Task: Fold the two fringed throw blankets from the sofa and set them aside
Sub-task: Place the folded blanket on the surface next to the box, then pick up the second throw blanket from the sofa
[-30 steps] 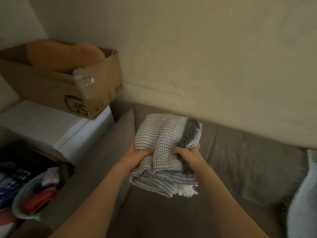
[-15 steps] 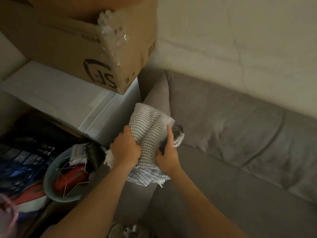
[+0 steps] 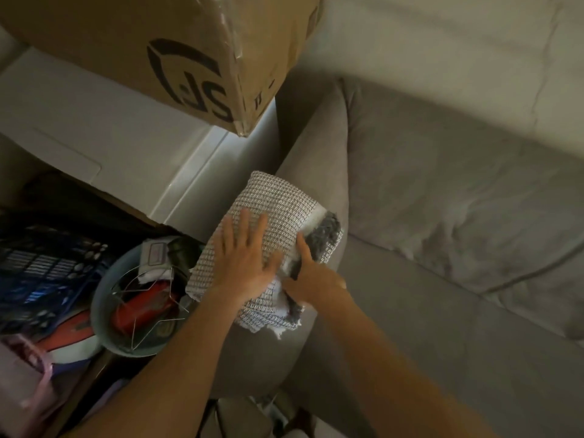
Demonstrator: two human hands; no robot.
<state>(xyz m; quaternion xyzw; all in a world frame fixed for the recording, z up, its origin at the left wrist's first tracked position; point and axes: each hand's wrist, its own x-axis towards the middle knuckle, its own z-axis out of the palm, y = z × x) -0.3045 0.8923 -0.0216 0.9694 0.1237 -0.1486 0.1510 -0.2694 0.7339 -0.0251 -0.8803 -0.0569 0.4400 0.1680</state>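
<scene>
A folded grey-and-white woven blanket [image 3: 278, 203] with a white band and dark grey fringe lies on top of the sofa armrest [image 3: 319, 134]. My left hand [image 3: 243, 257] presses flat on it with straight, spread fingers. Beside it, my right hand [image 3: 311, 275] touches the blanket's right edge at the dark fringe, forefinger stretched along it; its other fingers are hidden. White fringe hangs from the near end of the fold. No second blanket shows in this view.
A cardboard box [image 3: 177, 49] sits on a white cabinet [image 3: 104, 131] just left of the armrest. Below it stand a grey bowl [image 3: 104, 314] with wire and red items, and a dark blue crate [image 3: 41, 267]. The grey sofa seat [image 3: 442, 358] stretches right.
The folded blanket came down from in front of me onto the armrest at the left. My left hand went from gripping it to lying flat on top.
</scene>
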